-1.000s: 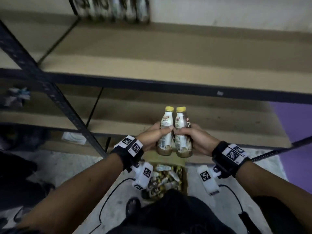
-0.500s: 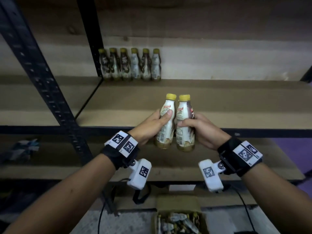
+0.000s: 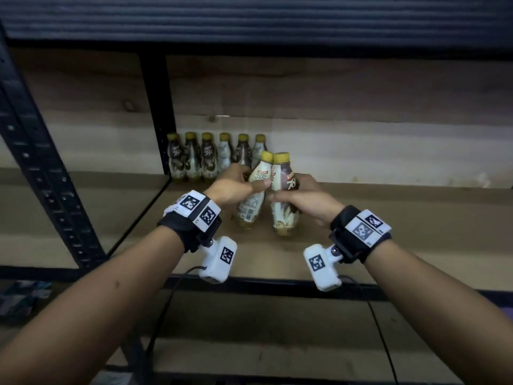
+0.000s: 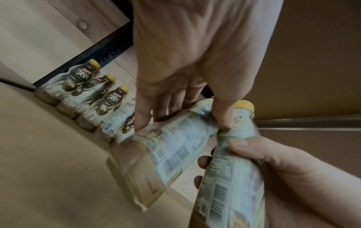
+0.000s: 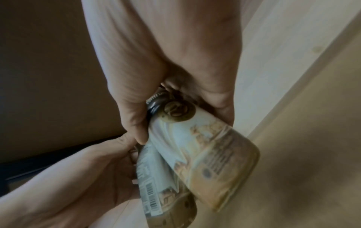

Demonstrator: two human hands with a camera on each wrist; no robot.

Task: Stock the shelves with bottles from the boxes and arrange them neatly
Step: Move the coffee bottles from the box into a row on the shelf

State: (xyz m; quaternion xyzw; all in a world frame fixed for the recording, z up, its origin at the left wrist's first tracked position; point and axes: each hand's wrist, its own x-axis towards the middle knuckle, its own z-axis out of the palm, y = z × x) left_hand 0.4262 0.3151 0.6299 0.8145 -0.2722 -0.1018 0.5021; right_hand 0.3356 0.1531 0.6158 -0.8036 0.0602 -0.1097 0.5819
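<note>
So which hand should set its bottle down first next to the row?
Probably the left hand: its light bottle is nearer the row of bottles; the right hand holds the dark bottle on the far side.

Eight bottles (image 3: 206, 159): six shelved, two held.

The room is looking dim and brownish. The dark frame (image 3: 41, 173) is bending at the head picture's edges. The held bottles (image 4: 156, 155) are smearing with blur in both wrist pictures, and picture corners are fading dark.
</note>
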